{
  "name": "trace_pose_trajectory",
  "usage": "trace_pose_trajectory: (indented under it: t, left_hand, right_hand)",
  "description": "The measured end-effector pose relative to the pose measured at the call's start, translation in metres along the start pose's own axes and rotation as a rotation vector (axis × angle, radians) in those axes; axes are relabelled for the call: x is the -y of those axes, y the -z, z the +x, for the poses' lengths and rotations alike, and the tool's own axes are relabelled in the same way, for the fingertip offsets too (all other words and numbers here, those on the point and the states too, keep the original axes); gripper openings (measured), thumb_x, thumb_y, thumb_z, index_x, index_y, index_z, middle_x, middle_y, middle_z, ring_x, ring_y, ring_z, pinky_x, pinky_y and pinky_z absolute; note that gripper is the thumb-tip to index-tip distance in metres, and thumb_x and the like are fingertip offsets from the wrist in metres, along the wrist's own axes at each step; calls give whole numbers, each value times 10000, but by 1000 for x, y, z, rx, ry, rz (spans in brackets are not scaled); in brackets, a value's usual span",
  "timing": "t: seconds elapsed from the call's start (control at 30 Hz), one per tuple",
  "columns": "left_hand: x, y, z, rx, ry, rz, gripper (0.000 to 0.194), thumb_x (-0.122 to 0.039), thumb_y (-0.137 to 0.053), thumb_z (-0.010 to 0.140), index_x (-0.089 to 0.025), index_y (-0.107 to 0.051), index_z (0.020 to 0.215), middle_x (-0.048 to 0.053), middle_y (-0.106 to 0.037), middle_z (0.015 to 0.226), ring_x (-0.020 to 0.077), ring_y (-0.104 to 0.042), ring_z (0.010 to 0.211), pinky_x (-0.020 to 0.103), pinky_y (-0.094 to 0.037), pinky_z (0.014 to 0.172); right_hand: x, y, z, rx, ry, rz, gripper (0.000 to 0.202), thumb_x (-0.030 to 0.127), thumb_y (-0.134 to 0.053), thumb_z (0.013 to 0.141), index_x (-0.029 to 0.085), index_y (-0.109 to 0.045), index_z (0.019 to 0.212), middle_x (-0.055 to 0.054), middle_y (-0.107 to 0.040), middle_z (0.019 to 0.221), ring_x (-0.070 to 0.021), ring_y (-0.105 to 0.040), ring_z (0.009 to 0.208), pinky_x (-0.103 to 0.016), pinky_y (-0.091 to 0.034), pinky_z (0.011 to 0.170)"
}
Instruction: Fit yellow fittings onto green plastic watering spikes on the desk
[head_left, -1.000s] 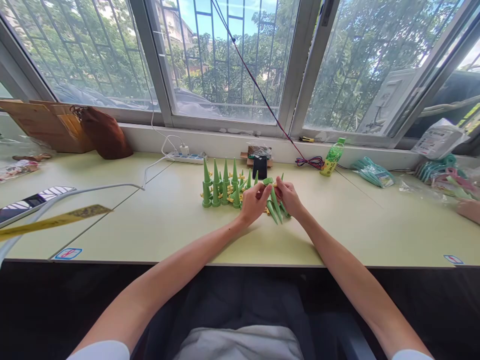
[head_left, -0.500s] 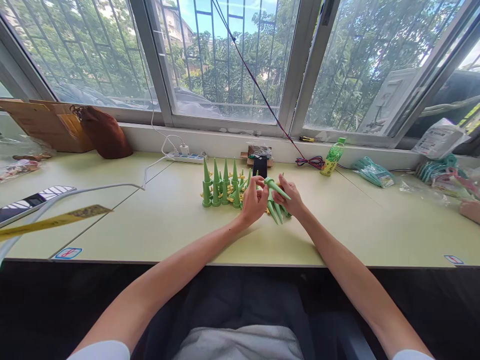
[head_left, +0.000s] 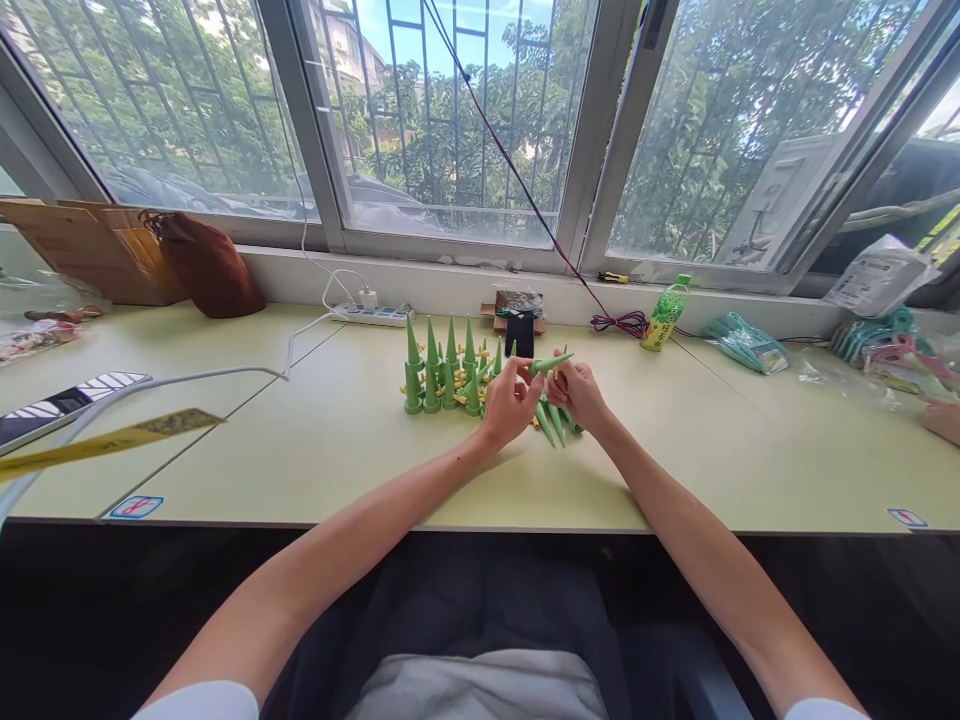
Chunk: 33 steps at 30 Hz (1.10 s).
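Note:
My left hand (head_left: 510,403) is closed around the wide end of a green plant watering spike (head_left: 553,364), which points to the right, its tip slightly raised. My right hand (head_left: 579,394) pinches at the spike's near side, where a small yellow piece (head_left: 556,374) shows between the fingers. Under the right hand, several loose green spikes (head_left: 551,424) lie on the table, partly hidden. To the left of my hands, several green spikes (head_left: 450,375) with yellow valves stand upright in rows, some hidden by my left hand.
Behind my hands lie a black phone (head_left: 520,334) and a small open box (head_left: 491,312). A green drink bottle (head_left: 666,314) stands right of a coiled cable (head_left: 621,323). A power strip (head_left: 375,315) lies along the windowsill. Part of another person's hand (head_left: 941,412) is at far right.
The spike in my left hand has swung from pointing down-right to nearly level, tip slightly up. My right hand's fingers have closed in beside it. The standing spikes stay put.

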<state>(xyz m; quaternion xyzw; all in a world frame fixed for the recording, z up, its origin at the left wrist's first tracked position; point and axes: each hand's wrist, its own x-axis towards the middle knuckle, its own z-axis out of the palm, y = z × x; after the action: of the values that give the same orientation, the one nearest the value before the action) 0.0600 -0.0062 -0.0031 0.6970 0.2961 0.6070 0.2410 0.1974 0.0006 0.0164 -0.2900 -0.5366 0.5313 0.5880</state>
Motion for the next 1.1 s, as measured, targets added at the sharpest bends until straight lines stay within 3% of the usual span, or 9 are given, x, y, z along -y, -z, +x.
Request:
trace_pose_trajectory:
  t: [0.4,1.1]
  left_hand:
    - [2,0,-1,0,-14,-31,278,-460,-578,932,-188,-523,912,-40,-522,689,36,-454,419,157,-326,398]
    - [3,1,-1,4,16,39,374,-512,-608,900,-196,-453,773,-71,-431,563,46,-326,412,192,-240,413]
  right_hand:
    - [-4,6,1,9,-11,-4,669,636,-709,781,205,-321,446,57,-321,398,-53,-296,360,-225,-222,359]
    - [-8,10,3,33,2,-138,649,664,-680,786,210,-331,481,61,-334,418,-53,-299,374,-229,-248,367]
